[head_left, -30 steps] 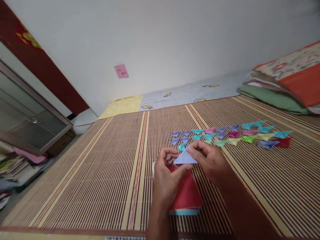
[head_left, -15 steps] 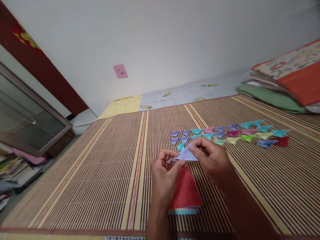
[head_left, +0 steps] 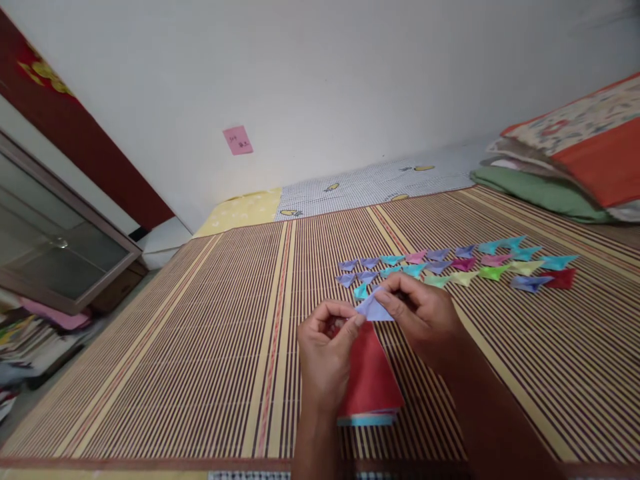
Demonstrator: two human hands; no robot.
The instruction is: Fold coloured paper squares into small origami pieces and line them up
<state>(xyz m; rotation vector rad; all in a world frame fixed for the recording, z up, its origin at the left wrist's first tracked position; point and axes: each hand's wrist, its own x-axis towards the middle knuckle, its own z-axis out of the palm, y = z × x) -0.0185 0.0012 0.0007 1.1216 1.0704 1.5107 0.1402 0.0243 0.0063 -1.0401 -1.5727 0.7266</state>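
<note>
A folded sheet of lavender paper [head_left: 379, 310] is held up between both hands. My left hand [head_left: 327, 350] pinches its left corner between thumb and index finger. The upper right part of the paper is gripped by the thumb and fingers of my right hand [head_left: 425, 317]. Just below, a stack of coloured paper [head_left: 373, 380] lies on the mat with a red sheet on top, partly covered by my left hand. Beyond my hands stand rows of small folded paper shapes [head_left: 465, 264] in blue, purple, pink, green, yellow and red.
A striped bamboo mat [head_left: 215, 347] covers the bed. Folded bedding [head_left: 595, 160] is piled at the far right. A pink note [head_left: 238, 140] is stuck on the wall. On the left are a glass-fronted cabinet [head_left: 55, 220] and a pile of books [head_left: 37, 333].
The thumb and fingers of my left hand have closed further over the paper's left corner, which now looks bent. My right hand keeps its hold. The view has shifted very slightly.
</note>
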